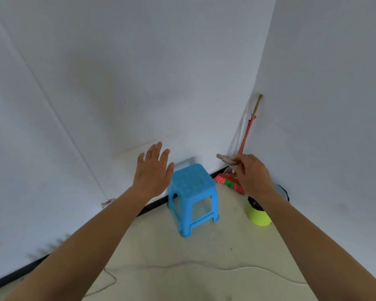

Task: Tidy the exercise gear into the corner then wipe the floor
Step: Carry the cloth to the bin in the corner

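- Pinching a grey flat item (226, 159), right hand (251, 172) has its fingers curled round it, held up over the floor's (204, 257) far corner, in front of the broom (245, 135).
- Left hand (153, 170) open, fingers straight and spread, holding nothing, above the blue stool's (192, 185) left edge.
- Grey item hard to make out, maybe cloth, cannot tell.
- Lime green tub (258, 216) by right wall, partly hidden by right forearm; contents dark, unclear.
- Dark grey object (282, 191) behind right wrist mostly hidden.
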Tool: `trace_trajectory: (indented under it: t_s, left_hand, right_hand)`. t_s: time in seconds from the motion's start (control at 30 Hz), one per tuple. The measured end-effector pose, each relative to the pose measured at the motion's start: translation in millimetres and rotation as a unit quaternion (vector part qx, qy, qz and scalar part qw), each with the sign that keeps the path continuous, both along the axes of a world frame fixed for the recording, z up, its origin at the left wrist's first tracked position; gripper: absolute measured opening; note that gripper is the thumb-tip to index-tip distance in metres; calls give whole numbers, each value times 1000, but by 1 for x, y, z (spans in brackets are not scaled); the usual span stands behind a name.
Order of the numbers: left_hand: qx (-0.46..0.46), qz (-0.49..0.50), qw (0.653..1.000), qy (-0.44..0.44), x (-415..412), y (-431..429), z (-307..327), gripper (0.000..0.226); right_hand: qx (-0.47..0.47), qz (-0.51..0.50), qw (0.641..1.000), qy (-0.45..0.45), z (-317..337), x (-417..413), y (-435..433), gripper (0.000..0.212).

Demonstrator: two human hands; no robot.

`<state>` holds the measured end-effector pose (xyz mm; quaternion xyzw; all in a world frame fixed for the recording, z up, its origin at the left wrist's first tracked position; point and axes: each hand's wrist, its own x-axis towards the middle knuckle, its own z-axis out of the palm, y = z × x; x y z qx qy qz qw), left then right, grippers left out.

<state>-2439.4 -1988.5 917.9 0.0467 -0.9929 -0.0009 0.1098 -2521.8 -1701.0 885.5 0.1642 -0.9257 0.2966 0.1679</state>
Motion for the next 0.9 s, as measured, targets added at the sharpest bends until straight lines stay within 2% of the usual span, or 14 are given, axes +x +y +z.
trace_trajectory:
  t_s: [0.17,0.57,0.73,0.9]
  left_hand:
    - [19,-15,999,-36,-108,-15,-47,55]
    - [95,31,982,-157,-308,-52,-172,53]
    - [120,35,962,-242,-350,-65,-269,52]
    - [132,41,938,-318,-379,-74,-395,51]
  right_hand:
    - [-3,-41,998,-48,-44,-102,-10,20]
    - [-31,-18,977,-210,-158,-330,-91,25]
    - [-25,-28,956,-291,-253,-370,-118,26]
    - [-46,-80,942,-322,-361,-393,-150,24]
